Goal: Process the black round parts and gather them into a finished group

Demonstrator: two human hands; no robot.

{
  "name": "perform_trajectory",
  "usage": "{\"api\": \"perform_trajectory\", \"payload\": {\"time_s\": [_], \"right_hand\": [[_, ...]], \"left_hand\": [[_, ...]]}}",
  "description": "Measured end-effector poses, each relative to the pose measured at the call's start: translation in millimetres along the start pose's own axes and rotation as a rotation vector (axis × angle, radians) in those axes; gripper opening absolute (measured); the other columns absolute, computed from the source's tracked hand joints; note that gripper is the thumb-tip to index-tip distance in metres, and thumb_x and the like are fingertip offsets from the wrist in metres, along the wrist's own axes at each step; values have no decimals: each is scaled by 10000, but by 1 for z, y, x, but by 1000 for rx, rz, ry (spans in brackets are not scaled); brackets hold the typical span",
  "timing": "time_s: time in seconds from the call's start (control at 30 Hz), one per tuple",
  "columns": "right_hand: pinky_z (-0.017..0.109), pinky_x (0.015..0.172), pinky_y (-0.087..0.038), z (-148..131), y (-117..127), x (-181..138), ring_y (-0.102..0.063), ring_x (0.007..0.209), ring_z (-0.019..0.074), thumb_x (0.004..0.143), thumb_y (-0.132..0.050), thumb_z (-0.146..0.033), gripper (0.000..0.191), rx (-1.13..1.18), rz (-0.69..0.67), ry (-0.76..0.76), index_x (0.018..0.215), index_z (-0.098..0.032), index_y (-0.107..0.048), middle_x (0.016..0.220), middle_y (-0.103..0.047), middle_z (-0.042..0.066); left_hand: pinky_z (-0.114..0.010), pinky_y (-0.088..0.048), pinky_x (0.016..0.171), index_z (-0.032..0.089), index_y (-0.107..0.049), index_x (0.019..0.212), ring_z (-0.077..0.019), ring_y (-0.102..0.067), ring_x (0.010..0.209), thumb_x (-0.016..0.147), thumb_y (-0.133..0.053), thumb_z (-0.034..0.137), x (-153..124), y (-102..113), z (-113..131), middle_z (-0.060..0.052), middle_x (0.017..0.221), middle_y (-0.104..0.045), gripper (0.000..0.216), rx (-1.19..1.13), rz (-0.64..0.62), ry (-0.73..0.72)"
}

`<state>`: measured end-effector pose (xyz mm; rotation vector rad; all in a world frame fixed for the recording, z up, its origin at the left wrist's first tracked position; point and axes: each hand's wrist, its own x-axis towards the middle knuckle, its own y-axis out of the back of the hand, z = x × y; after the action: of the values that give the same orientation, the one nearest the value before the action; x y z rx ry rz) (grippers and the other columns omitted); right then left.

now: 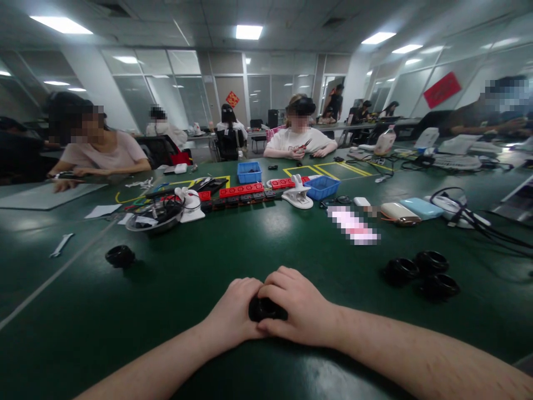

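I read the black part as a short, rounded piece resting on the green counter. Its visible long axis runs left to right, from one palm toward the other. Most of its body is covered, so I cannot tell which way it points.

The left hand closes on its left end, fingers curled in. The right hand closes over its top and right end, fingers wrapped across it. Both grips are clamped on the black part, and the two hands touch above it. The part sits between the palms, low in the grip.

Reference: the group of three black rings. The black part lies well left of that group and nearer to me. A single black ring lies far left of the group. A blue bin stands beyond the group, to its left.
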<state>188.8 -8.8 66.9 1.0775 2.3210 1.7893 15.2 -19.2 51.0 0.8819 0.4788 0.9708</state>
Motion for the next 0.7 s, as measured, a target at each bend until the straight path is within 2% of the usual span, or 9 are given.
{"api": "perform_trajectory", "payload": {"time_s": [0.17,0.37,0.43,0.57,0.7], "right_hand": [[322,748,-399,3,4,1,-499,829,184,699,-594,-239,262,30,-31,90,944,-145,-602,939,-596,69],[340,759,-391,5,5,2,-510,821,184,651,-471,-130,305,178,-33,220,916,-148,-623,972,-631,60],[338,760,-385,6,4,2,-521,810,174,660,-466,-129,283,245,-18,237,895,-154,-623,986,-637,54],[330,769,-364,8,0,3,-550,812,153,781,-499,-216,166,351,-27,271,886,-155,-611,964,-652,57],[325,774,-358,7,-2,2,-541,842,149,839,-481,-278,173,339,-23,292,906,-166,-594,983,-647,52]], "left_hand": [[-290,-419,736,176,-557,826,-193,-536,807,602,-708,165,-1,9,-4,-1,870,-581,270,-55,-88,-57],[-248,-417,756,187,-588,860,-169,-561,845,650,-728,164,2,21,-11,28,896,-601,254,-122,-194,-107],[-252,-415,783,193,-597,885,-172,-564,871,641,-748,177,3,24,-11,30,920,-608,288,-136,-232,-122],[-274,-409,809,188,-595,866,-185,-559,891,636,-746,166,3,27,-12,21,924,-599,276,-144,-282,-140],[-295,-395,857,200,-597,893,-199,-545,937,636,-734,157,2,27,-13,18,962,-588,294,-142,-297,-161]]}}
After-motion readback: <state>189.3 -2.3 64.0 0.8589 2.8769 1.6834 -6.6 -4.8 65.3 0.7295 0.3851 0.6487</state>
